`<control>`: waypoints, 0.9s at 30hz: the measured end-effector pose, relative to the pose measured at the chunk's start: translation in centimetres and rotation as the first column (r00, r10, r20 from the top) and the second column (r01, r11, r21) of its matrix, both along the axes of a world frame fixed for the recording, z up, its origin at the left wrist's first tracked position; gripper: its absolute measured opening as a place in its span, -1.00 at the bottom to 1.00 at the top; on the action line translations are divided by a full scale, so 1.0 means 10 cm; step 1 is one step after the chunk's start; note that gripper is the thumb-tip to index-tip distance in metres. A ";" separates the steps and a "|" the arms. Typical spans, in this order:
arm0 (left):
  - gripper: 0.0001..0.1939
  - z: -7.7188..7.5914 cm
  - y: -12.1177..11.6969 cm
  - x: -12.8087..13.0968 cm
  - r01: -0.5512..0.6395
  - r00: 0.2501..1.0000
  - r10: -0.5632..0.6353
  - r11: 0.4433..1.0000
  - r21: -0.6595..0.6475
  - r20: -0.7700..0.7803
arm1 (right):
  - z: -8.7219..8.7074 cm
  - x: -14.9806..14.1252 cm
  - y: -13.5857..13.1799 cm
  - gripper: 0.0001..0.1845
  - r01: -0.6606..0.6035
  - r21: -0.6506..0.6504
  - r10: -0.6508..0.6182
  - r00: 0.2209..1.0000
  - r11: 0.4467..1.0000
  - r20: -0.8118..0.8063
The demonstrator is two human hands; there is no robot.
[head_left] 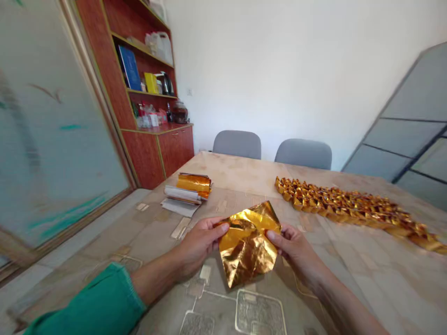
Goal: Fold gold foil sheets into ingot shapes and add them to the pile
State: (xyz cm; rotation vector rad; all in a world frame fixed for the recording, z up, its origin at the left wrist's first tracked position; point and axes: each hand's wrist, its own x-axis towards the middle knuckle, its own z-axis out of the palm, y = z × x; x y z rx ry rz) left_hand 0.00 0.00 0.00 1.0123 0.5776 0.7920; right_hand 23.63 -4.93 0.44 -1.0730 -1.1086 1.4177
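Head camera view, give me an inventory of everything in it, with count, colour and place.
Table: one, patterned beige-brown, centre
Foil sheet: one, gold, front centre
Folded foil pieces: many, gold, table's right side
Foil paper pile: one, gold and pale grey, table's left side
Chairs: two, grey, beyond table
Cabinet: one, red-brown, back left
Folder or book: one, blue, cabinet
Jar: one, dark, cabinet
Other cabinet items: several, mixed, too blurred to count
Wall: one, white, back
Glass panel: one, frosted, left
Panels: several, grey, right
Sleeve: one, green, left arm
Left hand: one, bare, sheet's left edge
Right hand: one, bare, sheet's right edge
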 end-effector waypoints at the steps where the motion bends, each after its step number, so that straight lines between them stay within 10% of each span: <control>1: -0.69 0.00 0.01 0.00 0.004 1.000 -0.004 1.000 -0.007 0.005 | 0.02 -0.01 -0.02 -0.65 -0.030 0.005 0.031 0.999 1.000 -0.027; 9: -0.76 0.03 0.04 -0.03 -0.185 0.964 0.224 0.952 0.243 -0.143 | 0.04 -0.01 -0.03 -0.69 -0.059 0.186 0.031 0.989 0.981 0.147; 11: -0.81 0.06 0.00 -0.07 -0.235 0.916 0.365 0.821 0.520 -0.164 | 0.04 0.04 -0.02 -0.72 -0.053 0.310 -0.043 0.955 0.949 0.294; 13: -0.80 0.09 -0.05 -0.11 -0.193 0.893 0.438 0.573 0.796 -0.099 | 0.07 0.09 -0.03 -0.75 -0.071 0.499 -0.181 0.880 0.864 0.438; 17: -0.72 0.06 -0.10 -0.14 -0.082 0.963 0.269 0.166 0.983 0.035 | 0.19 0.13 -0.11 -0.70 -0.392 0.743 -0.365 0.687 0.542 0.628; 20: -0.71 0.01 -0.07 -0.14 0.008 0.978 0.209 0.100 0.995 -0.029 | 0.23 0.13 -0.16 -0.75 -0.549 0.717 -0.411 0.589 0.429 0.696; 27: -0.75 0.07 -0.09 -0.11 0.358 0.926 0.158 -0.075 0.931 -0.343 | -0.03 0.37 -0.24 -0.68 -0.756 0.491 -0.428 0.306 0.434 0.850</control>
